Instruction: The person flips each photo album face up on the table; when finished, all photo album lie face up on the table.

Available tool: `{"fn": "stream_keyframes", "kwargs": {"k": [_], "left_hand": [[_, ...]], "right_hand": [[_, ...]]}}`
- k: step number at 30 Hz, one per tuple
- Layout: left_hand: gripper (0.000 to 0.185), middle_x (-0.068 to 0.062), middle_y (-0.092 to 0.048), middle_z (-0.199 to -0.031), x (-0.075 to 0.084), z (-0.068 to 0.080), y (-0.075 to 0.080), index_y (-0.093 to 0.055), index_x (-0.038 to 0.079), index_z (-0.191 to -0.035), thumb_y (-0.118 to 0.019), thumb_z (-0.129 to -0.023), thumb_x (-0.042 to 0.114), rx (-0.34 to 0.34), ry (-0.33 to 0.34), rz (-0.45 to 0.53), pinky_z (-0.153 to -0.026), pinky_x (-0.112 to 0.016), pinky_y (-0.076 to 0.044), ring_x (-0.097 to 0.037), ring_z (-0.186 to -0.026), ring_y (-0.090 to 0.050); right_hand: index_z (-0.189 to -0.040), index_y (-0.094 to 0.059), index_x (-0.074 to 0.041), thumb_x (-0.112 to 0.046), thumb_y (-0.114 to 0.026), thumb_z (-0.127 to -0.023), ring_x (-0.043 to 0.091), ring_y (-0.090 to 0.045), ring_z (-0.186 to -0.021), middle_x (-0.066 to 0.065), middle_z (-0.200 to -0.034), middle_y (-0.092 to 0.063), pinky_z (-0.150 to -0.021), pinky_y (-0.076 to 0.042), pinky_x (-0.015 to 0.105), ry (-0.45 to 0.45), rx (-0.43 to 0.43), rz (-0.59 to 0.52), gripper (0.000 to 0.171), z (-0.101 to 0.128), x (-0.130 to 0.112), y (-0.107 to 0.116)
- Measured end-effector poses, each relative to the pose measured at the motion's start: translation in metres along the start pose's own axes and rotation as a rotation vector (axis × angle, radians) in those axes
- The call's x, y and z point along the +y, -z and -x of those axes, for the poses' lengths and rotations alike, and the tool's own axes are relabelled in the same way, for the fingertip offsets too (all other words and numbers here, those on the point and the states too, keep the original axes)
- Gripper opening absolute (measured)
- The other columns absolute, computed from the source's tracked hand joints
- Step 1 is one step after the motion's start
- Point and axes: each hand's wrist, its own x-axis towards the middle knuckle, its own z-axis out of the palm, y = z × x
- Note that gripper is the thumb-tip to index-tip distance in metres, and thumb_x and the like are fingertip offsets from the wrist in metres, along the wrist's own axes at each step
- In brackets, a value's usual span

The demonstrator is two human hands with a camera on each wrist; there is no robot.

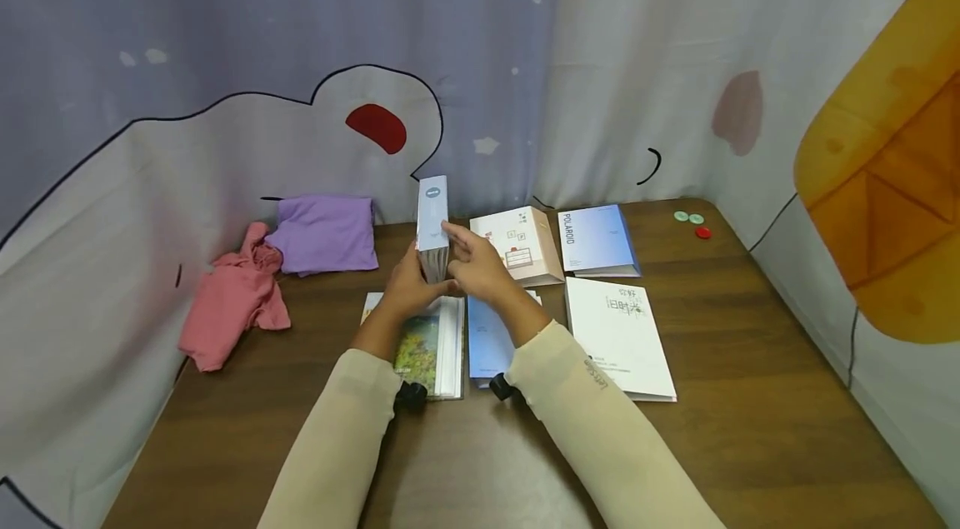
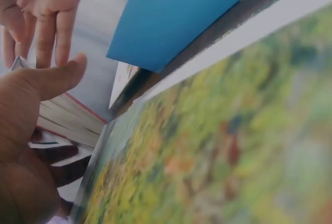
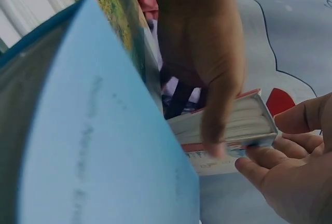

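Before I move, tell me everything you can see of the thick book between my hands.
The thick book has a pale blue spine with a round dark emblem, reddish cover edges and whitish, paper-like leaves. It looks closed, right of the purple cloth in the head view, its spine facing that camera and page edges showing at the near end. Your left hand grips it and your right hand touches it.

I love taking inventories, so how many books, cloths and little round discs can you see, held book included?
Books: 6
Cloths: 2
Round discs: 3
Total: 11
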Motion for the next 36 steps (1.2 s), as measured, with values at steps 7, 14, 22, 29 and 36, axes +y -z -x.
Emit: {"fn": "stream_keyframes", "kwargs": {"k": [7, 14, 22, 29, 36], "left_hand": [[0.117, -0.02, -0.037, -0.175, 0.009, 0.005, 0.012, -0.009, 0.016, -0.177, -0.089, -0.093, 0.019, 0.136, -0.119, 0.063, -0.111, -0.061, -0.052, -0.043, -0.142, -0.056], [0.105, -0.028, -0.042, -0.165, 0.008, 0.01, 0.021, -0.021, 0.014, -0.176, -0.088, -0.096, 0.02, 0.147, -0.134, 0.002, -0.092, -0.048, -0.057, -0.036, -0.11, -0.06], [0.089, -0.027, -0.04, -0.166, 0.011, 0.011, 0.032, -0.036, 0.012, -0.172, -0.085, -0.099, 0.021, 0.142, -0.168, -0.03, -0.098, -0.054, -0.059, -0.041, -0.12, -0.063], [0.081, -0.025, -0.039, -0.169, 0.012, 0.012, 0.041, -0.04, 0.017, -0.171, -0.081, -0.102, 0.03, 0.122, -0.147, -0.055, -0.099, -0.053, -0.058, -0.04, -0.118, -0.063], [0.067, -0.024, -0.048, -0.163, 0.011, 0.012, 0.047, -0.051, 0.017, -0.165, -0.076, -0.105, 0.032, 0.148, -0.13, -0.057, -0.092, -0.05, -0.056, -0.039, -0.114, -0.062]], "right_hand": [[-0.172, -0.034, -0.008, 0.01, -0.049, -0.105, 0.031, -0.036, -0.165, 0.013, -0.179, -0.034, -0.127, -0.045, 0.041, 0.017, -0.015, -0.045, 0.071, -0.002, 0.006, -0.004], [-0.173, -0.032, -0.014, 0.005, -0.054, -0.11, 0.034, -0.034, -0.166, 0.011, -0.179, -0.033, -0.13, -0.039, 0.046, 0.009, -0.081, 0.004, 0.07, -0.002, 0.013, -0.007], [-0.174, -0.033, -0.019, 0.0, -0.072, -0.103, 0.032, -0.04, -0.164, 0.009, -0.181, -0.032, -0.124, -0.049, 0.05, 0.002, -0.126, 0.034, 0.083, -0.001, 0.016, -0.007], [-0.173, -0.034, -0.019, -0.015, -0.087, -0.096, 0.03, -0.037, -0.165, 0.006, -0.18, -0.032, -0.13, -0.041, 0.052, 0.006, -0.165, 0.068, 0.094, -0.002, 0.018, -0.008], [-0.173, -0.035, -0.018, -0.026, -0.088, -0.096, 0.029, -0.037, -0.165, 0.002, -0.18, -0.034, -0.132, -0.037, 0.051, 0.049, -0.189, 0.2, 0.094, -0.003, 0.02, -0.01]]}}
